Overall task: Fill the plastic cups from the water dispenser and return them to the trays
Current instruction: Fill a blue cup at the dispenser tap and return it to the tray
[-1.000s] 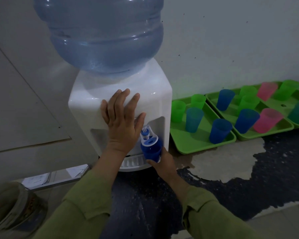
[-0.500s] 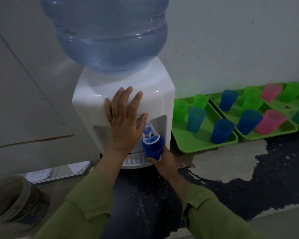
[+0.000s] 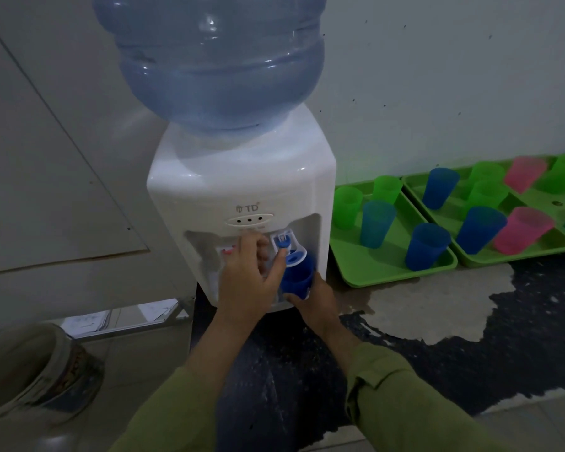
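Dark floor (image 3: pixel 535 321); left hand (image 3: pixel 247 282) grips tap (image 3: pixel 282 241), right hand (image 3: pixel 317 303) holds blue cup (image 3: pixel 297 275).

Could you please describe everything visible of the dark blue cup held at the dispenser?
The dark blue plastic cup is a tapered tumbler, held roughly upright in the alcove of the white dispenser, its mouth under the blue-and-white tap. The right hand grips its lower wall; the left hand rests its thumb beside the rim. Water level hidden.
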`<state>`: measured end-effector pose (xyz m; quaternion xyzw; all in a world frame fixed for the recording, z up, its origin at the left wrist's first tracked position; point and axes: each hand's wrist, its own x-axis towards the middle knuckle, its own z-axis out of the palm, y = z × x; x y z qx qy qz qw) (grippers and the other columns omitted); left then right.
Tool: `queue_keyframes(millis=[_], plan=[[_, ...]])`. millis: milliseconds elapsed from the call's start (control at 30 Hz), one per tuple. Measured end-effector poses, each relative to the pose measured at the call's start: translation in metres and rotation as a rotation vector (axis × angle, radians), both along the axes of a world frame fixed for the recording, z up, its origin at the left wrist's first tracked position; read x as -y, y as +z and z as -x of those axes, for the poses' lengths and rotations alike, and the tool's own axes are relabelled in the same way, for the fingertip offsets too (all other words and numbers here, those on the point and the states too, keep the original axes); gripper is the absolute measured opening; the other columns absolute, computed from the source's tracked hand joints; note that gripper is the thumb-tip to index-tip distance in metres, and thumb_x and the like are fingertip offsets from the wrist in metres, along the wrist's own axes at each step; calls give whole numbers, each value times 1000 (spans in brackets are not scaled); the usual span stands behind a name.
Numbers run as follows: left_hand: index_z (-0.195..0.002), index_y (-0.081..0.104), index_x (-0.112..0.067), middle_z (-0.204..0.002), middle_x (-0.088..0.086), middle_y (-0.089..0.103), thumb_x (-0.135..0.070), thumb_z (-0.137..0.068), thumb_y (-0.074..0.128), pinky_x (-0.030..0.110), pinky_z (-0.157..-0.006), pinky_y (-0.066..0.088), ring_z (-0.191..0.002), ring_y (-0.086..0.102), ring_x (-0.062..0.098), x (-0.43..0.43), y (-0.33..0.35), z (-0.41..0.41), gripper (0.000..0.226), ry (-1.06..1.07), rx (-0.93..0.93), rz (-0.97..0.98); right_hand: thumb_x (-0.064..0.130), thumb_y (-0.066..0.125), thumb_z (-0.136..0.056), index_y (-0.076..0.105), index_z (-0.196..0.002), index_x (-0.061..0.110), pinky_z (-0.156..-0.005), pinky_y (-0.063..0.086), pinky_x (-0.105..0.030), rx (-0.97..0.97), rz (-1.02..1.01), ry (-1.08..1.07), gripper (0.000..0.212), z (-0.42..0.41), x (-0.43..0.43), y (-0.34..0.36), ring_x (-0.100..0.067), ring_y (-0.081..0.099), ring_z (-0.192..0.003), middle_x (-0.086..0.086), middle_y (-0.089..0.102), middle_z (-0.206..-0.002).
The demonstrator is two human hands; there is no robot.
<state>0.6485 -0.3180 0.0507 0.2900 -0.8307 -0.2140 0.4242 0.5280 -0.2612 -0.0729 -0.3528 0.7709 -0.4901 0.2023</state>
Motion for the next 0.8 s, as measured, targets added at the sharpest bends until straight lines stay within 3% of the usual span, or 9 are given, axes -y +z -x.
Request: queue_keyframes(millis=[167,233,400,600,800], plan=[[-68,57,-8,-59,1,58,-36,-92,52,21,-53,39,-53,52,11,-5,-5,2,38,81,139,-403,21,80,-70,52,-123,13,-89,49,-32,-6,-10,-15,61,0,1,-1,-22,60,-108,-6,65,-118],[-68,61,-5,-55,3,60,-33,-92,53,24,-51,41,-44,50,10,-3,-5,5,37,60,87,-616,21,80,-70,52,-122,12,-87,50,-33,-11,-5,-16,59,-1,1,-2,-23,61,-107,-7,65,-117],[-77,65,-6,-54,3,61,-20,-89,60,15,-37,32,-35,40,5,3,3,11,18,32,-56,-1078,22,79,-71,53,-121,12,-84,49,-32,-26,-3,-23,57,0,1,-3,-23,61,-105,-7,65,-116],[-76,64,-2,-57,2,62,-17,-89,60,14,-38,33,-38,40,4,11,2,12,20,-26,43,-1065,20,79,-72,53,-121,11,-87,49,-32,-22,25,-9,57,1,1,-4,-22,60,-108,-7,64,-117],[-71,62,-12,-62,-2,66,-24,-90,59,21,-51,42,-44,48,5,18,-22,15,22,10,243,-811,14,79,-72,53,-123,9,-85,42,-18,-20,52,-1,57,-1,-1,-4,-21,59,-110,-8,64,-118]])
